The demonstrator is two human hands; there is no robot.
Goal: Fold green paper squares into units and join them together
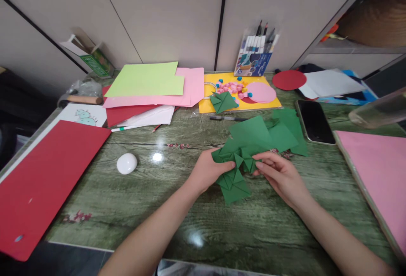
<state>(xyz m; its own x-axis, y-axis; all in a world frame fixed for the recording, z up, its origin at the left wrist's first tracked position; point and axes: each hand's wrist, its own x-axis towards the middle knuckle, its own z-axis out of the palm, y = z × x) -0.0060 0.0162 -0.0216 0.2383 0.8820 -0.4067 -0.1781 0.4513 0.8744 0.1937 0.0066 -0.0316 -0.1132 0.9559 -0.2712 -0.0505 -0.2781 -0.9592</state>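
Observation:
Folded green paper [234, 187] with several creased points is held in front of me above the table. My left hand [211, 168] is closed on its left side, the thumb pressed on top near the middle. On the right, my right hand [279, 172] pinches a small folded flap between thumb and fingers. Just behind lie flat green paper sheets [253, 132], partly covered by the folded piece. Another folded green paper piece [223, 102] rests on a yellow sheet [209, 107] farther back. Whether the held paper is one piece or several joined, I cannot tell.
A white egg-shaped object [127, 164] and a large red sheet [53, 174] lie to the left. Lime paper [146, 79] tops a stack at the back. A phone [315, 121] and a pink paper stack [377, 170] are at right. A marker pack [253, 60] leans on the wall.

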